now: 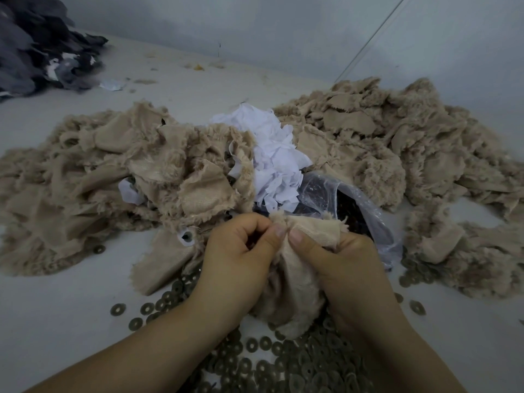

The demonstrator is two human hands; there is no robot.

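A pale grey work surface [56, 293] fills the view and meets a plain grey wall [255, 24] along the top, where a thin line [374, 32] slants up at one o'clock. Two heaps of tan plush offcuts lie across the middle, one heap [85, 180] at nine o'clock and the other heap [397, 143] at two o'clock. A dark grey fabric pile [34, 46] sits at eleven o'clock by the wall. Crumpled white scraps [272, 154] lie between the heaps, touching a clear plastic bag [354, 199] of dark bits just past the hands. At centre, a tan plush piece [295, 273] is held above the surface: the left hand [238, 256] and right hand [346, 259] both have curled fingers and pinch its top edge, thumbs side by side. Small dull washers [283, 364] are scattered at six o'clock beneath the forearms
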